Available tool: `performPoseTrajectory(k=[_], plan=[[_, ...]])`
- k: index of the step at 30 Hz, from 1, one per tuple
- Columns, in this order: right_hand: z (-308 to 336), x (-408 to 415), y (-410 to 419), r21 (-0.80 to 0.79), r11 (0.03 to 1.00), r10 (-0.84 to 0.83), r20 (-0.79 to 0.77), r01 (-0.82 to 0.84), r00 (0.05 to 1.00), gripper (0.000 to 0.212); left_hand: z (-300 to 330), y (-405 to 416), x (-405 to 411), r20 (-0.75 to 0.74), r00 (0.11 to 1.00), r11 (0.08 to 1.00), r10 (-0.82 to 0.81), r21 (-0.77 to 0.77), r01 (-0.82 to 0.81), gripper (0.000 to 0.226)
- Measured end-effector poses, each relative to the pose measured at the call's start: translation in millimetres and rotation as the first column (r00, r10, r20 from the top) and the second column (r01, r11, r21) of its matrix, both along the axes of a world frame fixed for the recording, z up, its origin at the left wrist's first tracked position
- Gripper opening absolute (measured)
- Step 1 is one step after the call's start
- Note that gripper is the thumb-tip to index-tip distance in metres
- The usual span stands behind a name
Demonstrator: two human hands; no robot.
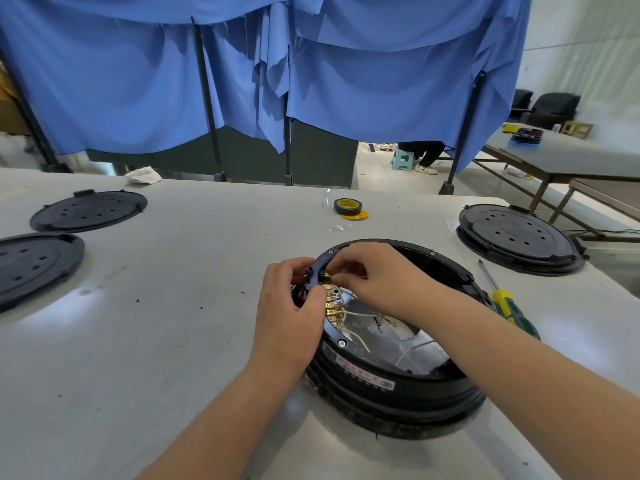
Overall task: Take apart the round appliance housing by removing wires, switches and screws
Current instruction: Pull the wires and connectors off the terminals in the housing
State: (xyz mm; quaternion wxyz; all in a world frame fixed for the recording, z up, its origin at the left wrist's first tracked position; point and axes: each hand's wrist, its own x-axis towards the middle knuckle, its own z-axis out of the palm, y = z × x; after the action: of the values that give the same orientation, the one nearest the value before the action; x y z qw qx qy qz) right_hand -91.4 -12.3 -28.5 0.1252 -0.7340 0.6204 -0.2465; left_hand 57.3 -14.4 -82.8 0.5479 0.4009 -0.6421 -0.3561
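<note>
Two black vented covers (86, 210) far left on table (173, 306). Left hand (291, 306) gripping rim of round housing (398, 375) mid-table, right hand (374, 275) pinching a brass terminal (329, 278) w/ white wires (360, 313) inside. Screwdriver (504, 301) just right of housing, another cover (519, 237) beyond.

Both forearms stretched forward, left hand (292, 299) and right hand (372, 271) close together, fingers (341, 263) curled.
</note>
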Motion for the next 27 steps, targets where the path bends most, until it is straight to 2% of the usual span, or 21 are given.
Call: performPoseTrajectory(k=[10, 16, 21, 24, 27], plan=[[0.4, 2.8, -2.8, -0.035, 0.999, 0.021, 0.006, -0.021, 1.000, 0.012, -0.9, -1.2, -0.8, -0.012, 1.000, 1.000, -0.013, 0.021, 0.014, 0.031], [1.9, 4.5, -8.6, -0.036, 0.999, 0.035, -0.041, -0.037, 0.999, 0.005, -1.5, -3.4, 1.0, -0.007, 1.000, 0.999, 0.000, 0.053, 0.000, 0.035], [5.0, 1.7, -13.7, -0.010, 0.997, 0.075, -0.088, -0.076, 0.993, 0.008, -1.3, -3.6, 2.7, -0.010, 1.000, 0.998, -0.027, 0.058, 0.027, 0.037], [10.4, -23.5, -12.0, 0.026, 0.999, 0.030, -0.111, -0.027, 0.993, 0.007, -2.7, -3.6, 5.5, -0.024, 1.000, 0.998, -0.012, 0.055, 0.013, 0.036], [13.8, -45.4, -4.4, -0.026, 1.000, -0.016, -0.061, 0.014, 0.998, 0.006, -3.4, -3.7, 3.5, -0.041, 0.999, 1.000, 0.016, 0.026, -0.015, 0.033]])
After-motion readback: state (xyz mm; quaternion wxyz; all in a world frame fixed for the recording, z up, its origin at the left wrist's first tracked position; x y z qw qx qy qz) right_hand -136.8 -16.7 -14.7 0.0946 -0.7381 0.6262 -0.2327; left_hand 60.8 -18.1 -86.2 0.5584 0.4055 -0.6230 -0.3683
